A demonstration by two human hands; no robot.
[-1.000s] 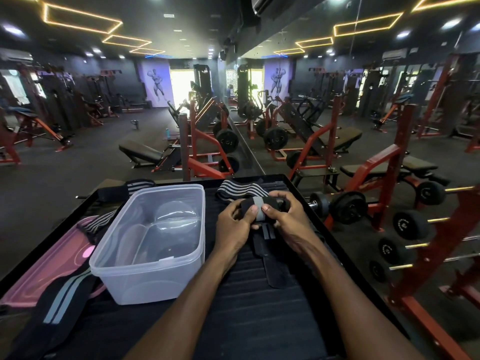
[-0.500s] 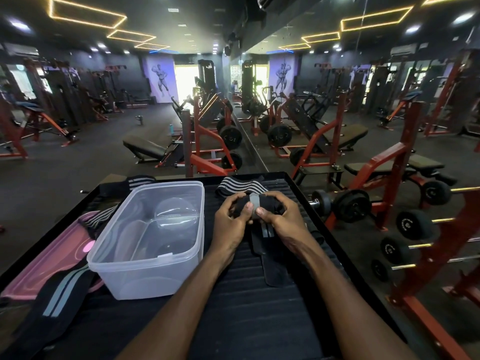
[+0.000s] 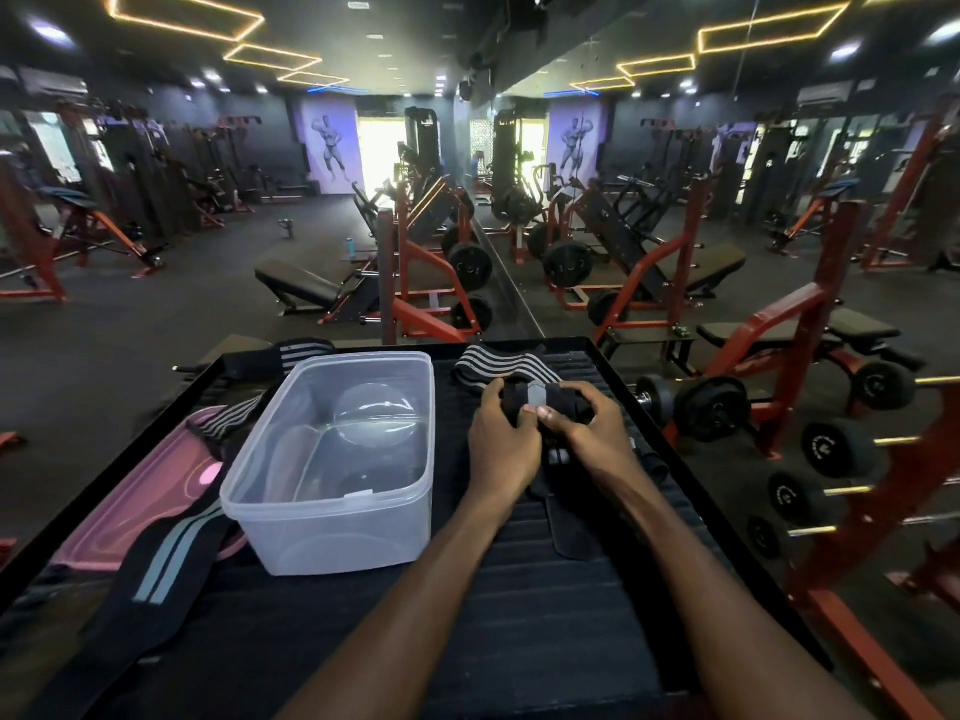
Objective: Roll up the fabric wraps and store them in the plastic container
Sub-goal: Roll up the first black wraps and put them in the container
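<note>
Both hands work at one rolled wrap [image 3: 545, 402] on the black ribbed tabletop [image 3: 519, 615]: the left hand [image 3: 501, 441] curls its fingers round the roll's left end, and the right hand [image 3: 587, 433] grips the right end, thumbs meeting at the front. A loose tail of the wrap trails toward the person. Just left stands the clear plastic container [image 3: 332, 459], lid off. Another striped wrap [image 3: 161, 558] lies across a pink lid [image 3: 104, 522] left of it.
</note>
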